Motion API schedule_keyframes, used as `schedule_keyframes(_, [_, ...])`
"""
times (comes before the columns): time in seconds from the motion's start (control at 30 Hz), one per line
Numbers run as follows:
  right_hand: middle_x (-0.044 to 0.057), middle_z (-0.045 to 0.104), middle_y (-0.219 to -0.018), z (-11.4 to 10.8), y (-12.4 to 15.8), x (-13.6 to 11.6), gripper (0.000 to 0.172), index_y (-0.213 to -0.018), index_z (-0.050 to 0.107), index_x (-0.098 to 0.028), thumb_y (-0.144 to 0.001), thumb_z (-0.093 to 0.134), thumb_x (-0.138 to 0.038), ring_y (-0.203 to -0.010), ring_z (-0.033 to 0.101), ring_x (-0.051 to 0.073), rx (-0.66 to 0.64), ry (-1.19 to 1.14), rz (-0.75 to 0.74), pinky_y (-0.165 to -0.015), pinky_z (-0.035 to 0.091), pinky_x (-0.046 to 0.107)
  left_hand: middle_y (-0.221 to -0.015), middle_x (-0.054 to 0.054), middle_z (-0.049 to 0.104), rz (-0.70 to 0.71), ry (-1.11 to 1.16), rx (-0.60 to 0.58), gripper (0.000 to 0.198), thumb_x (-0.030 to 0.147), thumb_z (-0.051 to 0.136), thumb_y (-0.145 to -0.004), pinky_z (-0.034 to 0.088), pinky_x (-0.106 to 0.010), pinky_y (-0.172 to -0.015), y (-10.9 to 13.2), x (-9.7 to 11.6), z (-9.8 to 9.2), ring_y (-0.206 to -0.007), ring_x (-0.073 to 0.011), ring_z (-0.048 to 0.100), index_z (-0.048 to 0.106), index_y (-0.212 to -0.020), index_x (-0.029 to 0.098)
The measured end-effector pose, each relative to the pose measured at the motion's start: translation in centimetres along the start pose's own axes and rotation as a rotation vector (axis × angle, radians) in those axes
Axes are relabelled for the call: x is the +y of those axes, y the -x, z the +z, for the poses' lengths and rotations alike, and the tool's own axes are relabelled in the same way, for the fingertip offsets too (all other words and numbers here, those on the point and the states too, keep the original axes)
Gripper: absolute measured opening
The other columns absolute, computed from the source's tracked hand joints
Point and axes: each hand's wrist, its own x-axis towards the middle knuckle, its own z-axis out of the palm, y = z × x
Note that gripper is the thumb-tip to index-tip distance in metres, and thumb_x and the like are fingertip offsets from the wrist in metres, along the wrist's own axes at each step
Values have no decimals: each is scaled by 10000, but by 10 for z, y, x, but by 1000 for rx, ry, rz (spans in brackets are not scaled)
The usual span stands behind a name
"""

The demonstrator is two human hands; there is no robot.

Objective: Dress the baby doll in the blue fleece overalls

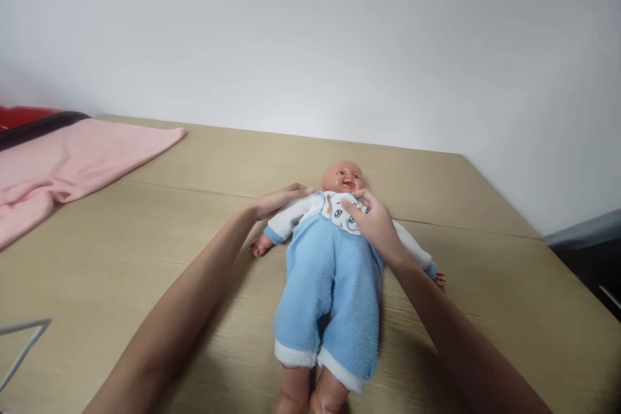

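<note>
A bald baby doll [343, 176] lies on its back on the table, its arms spread and its head away from me. It wears a fuzzy blue and white romper [310, 272] with an animal face on the chest. My left hand [281, 200] rests by the doll's shoulder on the left side, fingers stretched out towards its neck. At the chest, below the chin, my right hand [372, 217] has thumb and forefinger bent on the romper near the collar, seemingly pinching the cloth. Its other fingers are partly hidden.
A pink cloth [97, 155] lies at the left of the wooden table [218, 162], with a red object [26, 116] and a dark edge behind it. A thin white frame [29, 326] shows at lower left. Behind the table stands a white wall [291, 45]. Something dark [589, 259] sits beyond the right edge.
</note>
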Motion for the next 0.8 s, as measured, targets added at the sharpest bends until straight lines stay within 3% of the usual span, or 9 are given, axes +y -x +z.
schedule_keyframes(0.1, [51,803,-953,-9,0,-3,324,-945,692,-243,-838,795,-531,-911,751,279,-16,116,21,-789,573,375,-1445,-84,717,-28,-221,-48,771,756,735,-916,566,-388,-1062,6,3,-12,-1304,-324,670,584,-1481,254])
schedule_keyframes(0.2, [45,823,-991,-25,-4,-7,254,-955,748,-246,-869,786,-483,-963,754,288,-37,313,-12,-854,552,387,-1444,-78,729,-7,-412,-87,689,728,687,-934,534,-393,-1094,6,-1,-19,-1297,-331,678,631,-1432,256])
schedule_keyframes(0.37, [31,843,-964,-59,-13,-11,288,-963,795,-238,-943,761,-523,-860,731,256,-204,472,-123,-795,523,358,-1477,-63,743,28,-422,-186,666,735,641,-968,520,-381,-1144,0,-7,-24,-1326,-330,682,683,-1422,250])
schedule_keyframes(0.5, [21,848,-1042,-64,-10,-2,341,-1079,771,-245,-1019,709,-575,-944,752,254,-324,456,-196,-837,536,348,-1581,-49,694,36,-478,-197,729,783,630,-968,447,-418,-1263,1,-6,-23,-1445,-342,619,665,-1491,276])
schedule_keyframes(0.67, [75,814,-1229,-62,13,11,300,-1221,717,-250,-1052,679,-496,-1100,755,278,-175,397,-271,-1011,573,413,-1488,-82,749,-89,-618,-148,821,869,556,-949,538,-426,-1128,5,-2,-20,-1339,-367,691,629,-1503,267])
schedule_keyframes(0.8, [128,765,-1310,-90,44,23,360,-1321,687,-251,-1043,694,-480,-1253,699,352,-71,535,-368,-1139,531,528,-1307,-181,806,-225,-824,-67,862,899,515,-913,576,-442,-905,10,3,-21,-1123,-404,761,682,-1378,192])
